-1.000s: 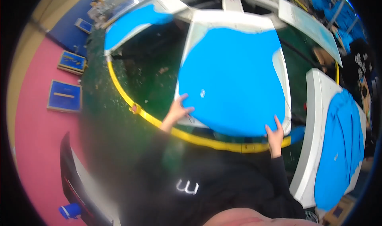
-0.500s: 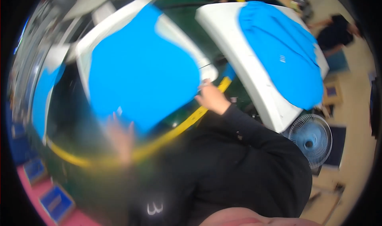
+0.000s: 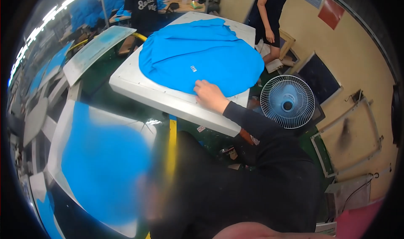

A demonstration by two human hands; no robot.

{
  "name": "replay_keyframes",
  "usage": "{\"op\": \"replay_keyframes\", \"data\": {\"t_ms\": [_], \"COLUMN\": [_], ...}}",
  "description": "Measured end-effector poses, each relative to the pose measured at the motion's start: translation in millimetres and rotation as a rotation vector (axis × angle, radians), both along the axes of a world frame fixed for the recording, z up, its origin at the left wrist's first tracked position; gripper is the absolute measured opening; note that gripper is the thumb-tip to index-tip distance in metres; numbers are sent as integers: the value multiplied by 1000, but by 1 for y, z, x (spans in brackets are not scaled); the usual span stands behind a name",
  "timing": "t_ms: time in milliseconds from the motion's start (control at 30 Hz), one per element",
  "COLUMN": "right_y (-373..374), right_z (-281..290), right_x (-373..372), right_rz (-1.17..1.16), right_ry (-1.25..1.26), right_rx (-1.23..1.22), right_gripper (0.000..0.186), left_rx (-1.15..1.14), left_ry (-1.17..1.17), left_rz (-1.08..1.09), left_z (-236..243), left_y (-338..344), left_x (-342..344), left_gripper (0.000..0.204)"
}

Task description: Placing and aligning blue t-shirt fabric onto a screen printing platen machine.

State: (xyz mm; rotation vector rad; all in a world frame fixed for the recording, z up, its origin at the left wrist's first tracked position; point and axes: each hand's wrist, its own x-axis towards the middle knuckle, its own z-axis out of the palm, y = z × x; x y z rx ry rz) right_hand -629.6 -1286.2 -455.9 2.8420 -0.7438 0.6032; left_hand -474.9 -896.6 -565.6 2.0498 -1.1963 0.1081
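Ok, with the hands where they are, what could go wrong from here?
The right hand is at the near edge of the creased blue cloth; a tug there might deepen its folds or shift it on the white board. That cloth also hangs past the board's right edge, near the fan, so it could slip or catch. The left hand is a blur by the other blue cloth and may drag its edge.

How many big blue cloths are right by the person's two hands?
2: one wrinkled cloth by the right hand, one smoother cloth by the blurred left hand. Both lie on white boards; more could be hidden underneath.
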Motion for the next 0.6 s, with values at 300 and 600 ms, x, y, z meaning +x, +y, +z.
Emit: {"op": "replay_keyframes", "data": {"t_ms": [300,600], "right_y": [-52,-70], "right_z": [16,22], "right_x": [-6,-19], "right_rz": [73,-47], "right_ry": [-90,-318], "right_rx": [406,999], "right_gripper": [8,15], "left_rx": [307,14], "left_ry": [151,164], "left_rz": [-10,-40], "left_z": [7,16], "left_y": [-8,-15], "left_x": [-15,-27], "left_gripper": [45,49]}}
